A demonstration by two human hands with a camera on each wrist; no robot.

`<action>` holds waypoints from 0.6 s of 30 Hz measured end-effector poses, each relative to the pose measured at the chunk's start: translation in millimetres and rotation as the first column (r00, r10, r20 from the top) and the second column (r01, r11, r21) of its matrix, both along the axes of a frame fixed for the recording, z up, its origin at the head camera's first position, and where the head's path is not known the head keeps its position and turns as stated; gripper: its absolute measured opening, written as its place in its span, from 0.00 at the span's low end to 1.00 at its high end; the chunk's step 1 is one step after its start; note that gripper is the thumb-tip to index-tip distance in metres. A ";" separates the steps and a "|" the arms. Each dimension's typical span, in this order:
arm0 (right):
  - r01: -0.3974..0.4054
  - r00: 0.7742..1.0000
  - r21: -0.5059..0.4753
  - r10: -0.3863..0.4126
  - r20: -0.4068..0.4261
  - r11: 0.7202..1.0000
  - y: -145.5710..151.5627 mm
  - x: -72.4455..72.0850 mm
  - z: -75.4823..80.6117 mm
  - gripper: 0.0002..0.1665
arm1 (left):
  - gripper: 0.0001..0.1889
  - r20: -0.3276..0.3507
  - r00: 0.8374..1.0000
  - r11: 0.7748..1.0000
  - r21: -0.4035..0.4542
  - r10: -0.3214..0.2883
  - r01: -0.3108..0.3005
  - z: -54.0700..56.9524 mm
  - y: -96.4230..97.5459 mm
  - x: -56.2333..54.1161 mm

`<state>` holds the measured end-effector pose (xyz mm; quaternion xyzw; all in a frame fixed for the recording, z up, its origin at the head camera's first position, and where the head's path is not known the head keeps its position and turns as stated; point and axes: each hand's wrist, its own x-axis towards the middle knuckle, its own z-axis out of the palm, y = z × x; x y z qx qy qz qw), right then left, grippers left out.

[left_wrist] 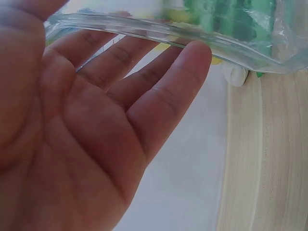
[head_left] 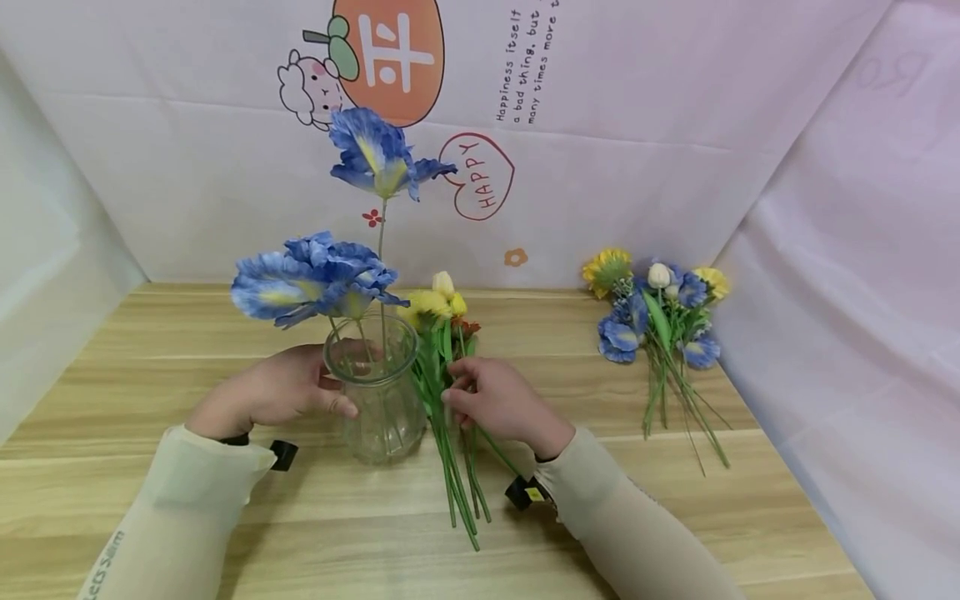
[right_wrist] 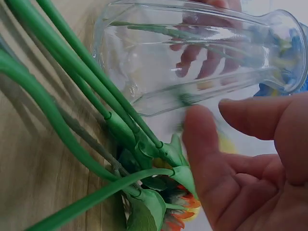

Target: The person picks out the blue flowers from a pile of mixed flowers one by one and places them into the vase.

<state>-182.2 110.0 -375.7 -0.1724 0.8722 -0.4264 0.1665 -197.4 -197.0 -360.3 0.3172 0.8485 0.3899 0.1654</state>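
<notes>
in the head view, my left hand (head_left: 300,387) curves round the glass vase (head_left: 360,437), thumb in front and some fingers behind. the blue flowers (head_left: 318,279) stand tall above that hold and mostly lean left; if my thumb slackened, i think their weight could tip the vase. a flower bunch (head_left: 431,375) lies under my right hand (head_left: 498,400), and another bunch (head_left: 660,317) well beyond it to the right.

in the left wrist view, my fingers reach the glass, but i cannot tell how hard they press; smooth glass might slip at a knock.

in the right wrist view, thumb and forefinger are slightly parted with nothing between them. stems cross just beside them, so tugging one could drag the orange flower (right_wrist: 180,209) along. the vase stands just past my fingertips, so a wide swing could bump it.
</notes>
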 end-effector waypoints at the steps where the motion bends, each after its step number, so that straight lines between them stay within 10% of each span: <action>1: 0.000 1.000 -0.002 0.000 0.005 1.000 -0.2 -0.3 -0.1 0.27 | 0.39 -0.007 1.000 1.000 -0.005 0.001 -0.001 0.7 -0.4 0.0; 11: -0.046 0.993 0.105 0.057 -0.106 0.993 12.0 -4.9 11.6 0.28 | 0.40 -0.011 1.000 1.000 -0.026 0.005 -0.005 6.1 -2.4 2.1; 18: 0.137 0.971 0.274 -0.074 -0.227 0.952 76.6 -25.8 22.1 0.25 | 0.40 -0.011 1.000 0.999 -0.051 0.014 -0.015 -4.3 0.4 1.3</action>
